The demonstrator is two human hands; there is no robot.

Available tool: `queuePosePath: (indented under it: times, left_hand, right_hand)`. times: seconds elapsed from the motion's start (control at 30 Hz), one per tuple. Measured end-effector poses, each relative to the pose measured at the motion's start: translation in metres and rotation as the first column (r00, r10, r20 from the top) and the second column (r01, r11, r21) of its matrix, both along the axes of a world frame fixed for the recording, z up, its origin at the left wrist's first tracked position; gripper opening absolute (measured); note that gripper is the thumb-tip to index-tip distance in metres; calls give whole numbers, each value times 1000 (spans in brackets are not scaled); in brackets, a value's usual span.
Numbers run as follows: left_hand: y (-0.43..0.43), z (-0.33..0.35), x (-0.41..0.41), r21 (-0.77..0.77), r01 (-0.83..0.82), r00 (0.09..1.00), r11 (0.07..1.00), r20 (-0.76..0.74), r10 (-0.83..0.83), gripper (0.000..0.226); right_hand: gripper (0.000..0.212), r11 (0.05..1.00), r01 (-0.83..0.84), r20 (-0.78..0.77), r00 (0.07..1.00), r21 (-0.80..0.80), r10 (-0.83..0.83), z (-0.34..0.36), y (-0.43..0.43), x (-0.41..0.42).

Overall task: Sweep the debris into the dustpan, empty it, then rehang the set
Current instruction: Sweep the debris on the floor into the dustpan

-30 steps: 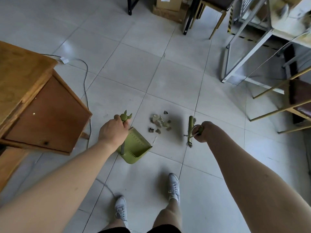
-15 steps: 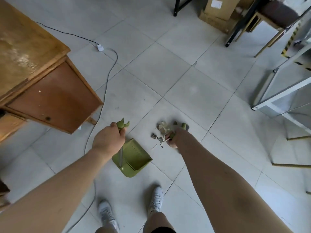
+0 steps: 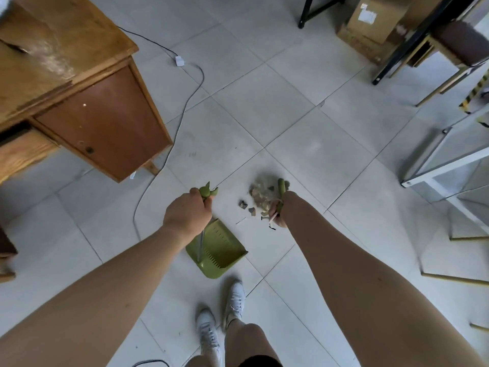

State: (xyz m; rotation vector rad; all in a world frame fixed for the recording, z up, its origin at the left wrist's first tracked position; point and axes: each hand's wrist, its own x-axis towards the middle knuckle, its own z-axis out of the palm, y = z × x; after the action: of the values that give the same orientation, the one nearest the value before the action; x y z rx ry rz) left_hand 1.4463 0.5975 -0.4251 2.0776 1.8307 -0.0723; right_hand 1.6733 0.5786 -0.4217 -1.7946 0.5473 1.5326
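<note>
A green dustpan (image 3: pixel 219 247) rests on the tiled floor just in front of my feet, its mouth turned toward the debris. My left hand (image 3: pixel 189 214) grips the green top of its long handle (image 3: pixel 207 192). A small pile of crumpled scraps and dark bits, the debris (image 3: pixel 258 197), lies to the right of the pan. My right hand (image 3: pixel 277 214) is closed on the green broom handle (image 3: pixel 280 188), right over the near edge of the pile. The broom head is hidden behind my hand and arm.
A wooden desk (image 3: pixel 74 83) stands at the left, with a cable (image 3: pixel 169 144) running along the floor past its corner. Cardboard boxes (image 3: pixel 370 25) and chair legs are at the far right. A white metal frame (image 3: pixel 447 165) stands at the right.
My right hand has carried the broom leftward from beyond the debris to the pile's near edge. The view has swung right and downward. The dustpan and left hand have stayed in place.
</note>
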Motion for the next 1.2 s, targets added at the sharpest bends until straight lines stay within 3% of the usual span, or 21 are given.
queuePosePath:
  times: [0.13, 0.2, 0.33, 0.47, 0.6, 0.7, 0.83, 1.2]
  left_hand:
    - [-12, -2, 13, 17, -4, 1000, 1000, 21, 4, 34]
    - [-20, -6, 20, 13, -21, 999, 1000, 25, 21, 34]
    - [-36, -17, 32, 17, -79, 996, 997, 30, 79, 32]
    - [-47, -23, 47, 1, -150, 989, 989, 6, 150, 33]
    - [-57, -32, 54, -25, -187, 982, 982, 3, 187, 32]
    - [-68, -37, 56, -16, -213, 977, 977, 6, 213, 32]
    - [-77, -38, 59, -14, -218, 976, 976, 18, 218, 35]
    - [-102, -37, 36, -28, -162, 984, 986, 70, 164, 37]
  right_hand:
    - [19, 997, -73, 113, 991, 8, 72, -1, -5, 12]
    - [22, 956, -286, 171, 941, -64, 293, -13, -5, 27]
    - [32, 853, -497, 206, 828, -160, 521, -41, -3, 74]
    - [31, 735, -640, 171, 717, -225, 676, -65, -16, 103]
    - [47, 601, -760, 83, 601, -247, 795, -68, -25, 99]
    - [40, 520, -814, 42, 528, -261, 848, -61, -34, 87]
    - [34, 514, -810, -25, 542, -283, 840, -56, -58, 69]
    - [34, 659, -676, -39, 707, -329, 706, -79, -151, -10]
